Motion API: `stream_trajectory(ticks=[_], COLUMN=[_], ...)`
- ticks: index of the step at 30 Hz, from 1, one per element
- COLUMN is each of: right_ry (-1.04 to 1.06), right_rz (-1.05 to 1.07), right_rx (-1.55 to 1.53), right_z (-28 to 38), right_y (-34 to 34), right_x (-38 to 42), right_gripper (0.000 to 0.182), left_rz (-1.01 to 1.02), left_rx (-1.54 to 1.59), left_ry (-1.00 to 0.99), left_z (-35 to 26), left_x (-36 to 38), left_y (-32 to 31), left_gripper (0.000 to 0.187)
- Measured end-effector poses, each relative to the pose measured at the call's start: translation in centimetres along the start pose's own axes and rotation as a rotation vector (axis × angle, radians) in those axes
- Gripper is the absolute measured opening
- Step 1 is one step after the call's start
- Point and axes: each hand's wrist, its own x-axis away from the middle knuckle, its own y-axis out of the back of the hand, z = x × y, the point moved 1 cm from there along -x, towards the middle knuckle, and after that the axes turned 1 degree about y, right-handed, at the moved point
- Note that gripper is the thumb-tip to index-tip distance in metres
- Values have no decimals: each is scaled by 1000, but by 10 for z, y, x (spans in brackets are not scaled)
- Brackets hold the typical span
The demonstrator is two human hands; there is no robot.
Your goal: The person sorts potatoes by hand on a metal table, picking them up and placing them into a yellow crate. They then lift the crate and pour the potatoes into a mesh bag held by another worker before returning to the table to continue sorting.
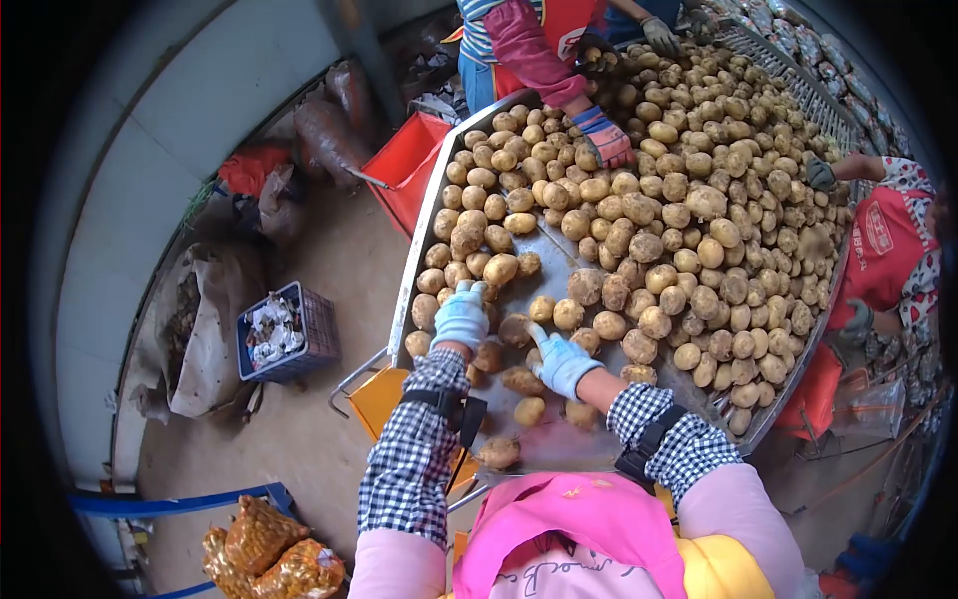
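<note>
My left hand (462, 319), in a light blue glove, reaches over the near left part of a metal sorting table. Its fingers are stretched forward against potatoes (500, 268), not wrapped round one. My right hand (563, 361), gloved alike, has its fingers apart with the index finger extended beside a small potato (542, 308). Between my hands lies a darker potato (515, 330). Several loose potatoes, among them one at the near edge (499, 453), rest close to my body. The bare metal tabletop (552, 250) shows beyond my hands, and a large heap of potatoes (707, 203) covers the right side.
A co-worker's striped glove (605, 138) touches potatoes at the far side; another person (888, 240) stands at the right. An orange bin (371, 401) hangs at the near left edge, a red bin (407, 165) farther along. A crate (287, 331) and net bags (267, 554) are on the left.
</note>
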Motion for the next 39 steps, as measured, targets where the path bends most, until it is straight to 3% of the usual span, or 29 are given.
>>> stream_trajectory(ticks=[3,4,6,7,10,12,14,16,17,18,20,21,22,23,24,27,30,32,34,36,38,39], right_ry=[-10,40,200,184,230,226,182,51,77,109,204,297,388,436,395,215,230,225,170,68,-56,-50], right_rz=[-131,-206,-274,-277,-194,-213,-317,-497,-484,-475,-399,-244,-86,-67,96,250,248,212,-9,-101,-199,-255], right_rx=[-134,-84,-76,-83,-80,-186,-399,-333,-222,-110,79,371,666,729,865,873,761,644,326,180,9,-77], right_z=[-7,-14,-26,-27,-25,-29,-27,-29,-24,-16,5,20,31,43,57,80,53,42,20,10,0,-5], right_y=[-35,-49,-67,-66,-61,-53,-25,-12,2,17,27,26,21,21,23,31,11,29,31,36,36,34], right_x=[8,8,7,8,8,10,20,14,7,-5,-39,-59,-74,-80,-90,-101,-108,-83,-57,-32,-14,-4], right_gripper=[63,53,44,44,40,36,31,30,31,31,31,31,30,28,29,27,28,45,57,60,64,65], left_rz=[126,130,312,400,361,204,106,121,28,194,234,250,306,386,461,612,563,514,475,79,-181,-156], left_rx=[-106,-108,-165,-128,-99,234,526,544,425,354,347,386,376,343,311,209,332,361,388,492,607,612], left_ry=[90,76,243,274,142,231,282,147,-112,-182,-252,-288,-268,-229,-190,-186,-204,-191,-182,-363,-186,95], left_z=[-12,-19,-33,-31,-21,-5,7,2,4,4,-13,-23,-34,-43,-51,-59,-55,-54,-50,-39,-14,-4], left_x=[-32,-38,-41,-46,-39,-28,-3,38,51,69,88,92,93,98,101,112,123,126,136,151,155,156], left_y=[-11,-7,0,-2,-4,2,18,33,21,7,-9,-8,-11,-9,-7,-29,-47,-47,-45,-38,-24,-17], left_gripper=[36,36,49,60,57,57,54,44,47,52,59,61,64,65,66,63,58,57,56,52,52,51])
